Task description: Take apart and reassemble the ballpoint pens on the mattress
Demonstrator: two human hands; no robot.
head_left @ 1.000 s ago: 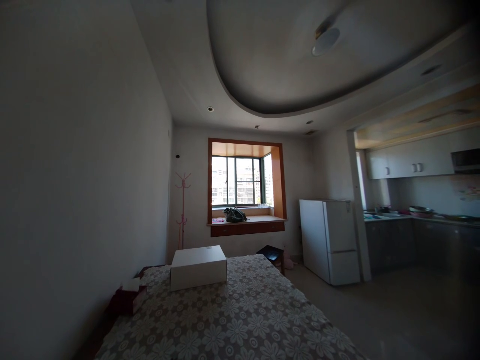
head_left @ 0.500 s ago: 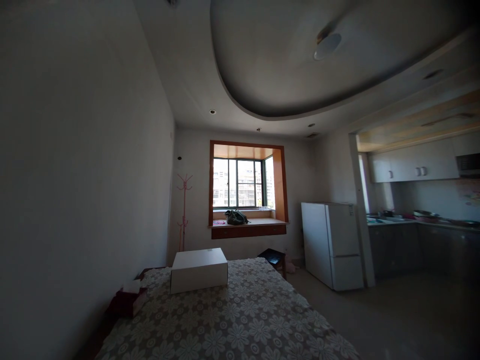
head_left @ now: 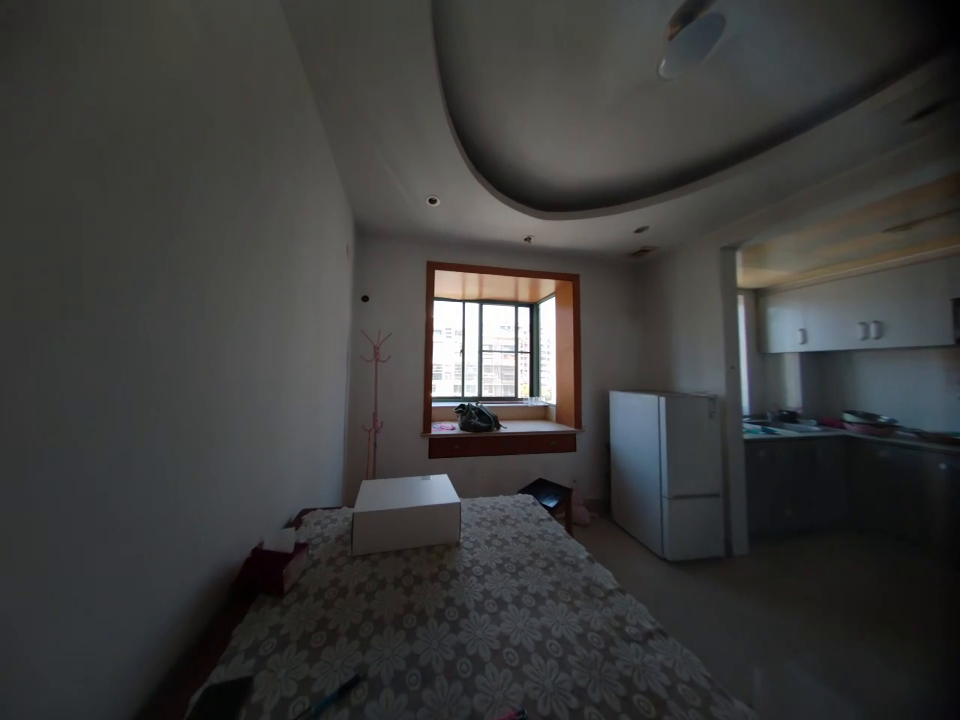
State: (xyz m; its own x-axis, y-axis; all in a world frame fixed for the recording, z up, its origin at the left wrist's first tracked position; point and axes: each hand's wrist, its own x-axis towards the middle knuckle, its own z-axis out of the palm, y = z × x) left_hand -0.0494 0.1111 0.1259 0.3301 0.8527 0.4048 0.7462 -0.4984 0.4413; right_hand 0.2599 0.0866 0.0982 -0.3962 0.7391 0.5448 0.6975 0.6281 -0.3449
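Neither of my hands shows in the head view. A closed white box (head_left: 406, 525) lies on a table covered by a flower-patterned cloth (head_left: 517, 625). To its left stands a dark red tissue box (head_left: 279, 568) with a white tissue sticking out. Near the bottom edge a dark pen-like stick (head_left: 335, 695) rests on the cloth. Left of the stick is a dark flat object (head_left: 221, 697), cut off by the frame. A small pink thing (head_left: 513, 715) just peeks in at the bottom.
A dark stool (head_left: 547, 493) stands beyond the table, and a white fridge (head_left: 667, 475) to the right. A pink coat rack (head_left: 376, 400) is at the back left. On the window ledge sits a dark bag (head_left: 476, 418). Kitchen counters (head_left: 855, 436) run along the right.
The view has tilted down, so the room sits higher in the picture and more of the table's near part shows. The stick, the dark flat object and the pink thing have come into view.
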